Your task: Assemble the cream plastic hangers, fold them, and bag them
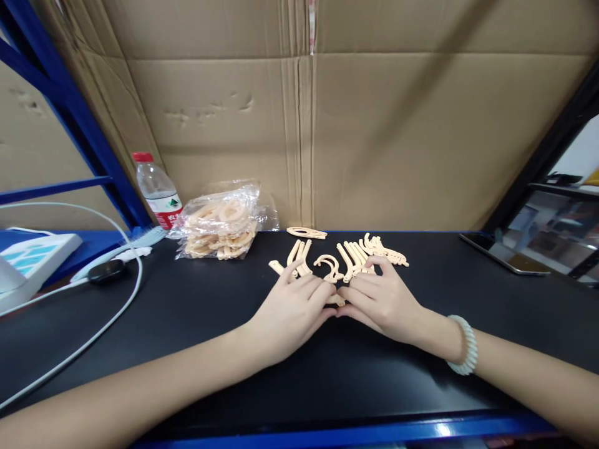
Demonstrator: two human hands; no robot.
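My left hand [297, 307] and my right hand [386, 300] meet above the front middle of the black table. Their fingertips close on a small pale wooden piece [336, 300], mostly covered by the fingers. Just behind the hands lie a curved wooden piece [330, 264], a pair of long curved wooden strips [303, 254] and several slim bent wooden strips [349, 259]. Toothed wooden pieces [384, 249] rest to the right. Farther back is a flat oval wooden piece [306, 233].
Clear plastic bags of wooden parts [219, 221] sit at the back left beside a red-capped bottle [156, 190]. A white cable [138, 268] loops over the table's left side. A phone [503, 252] lies at the right. Cardboard [397, 125] stands behind the table.
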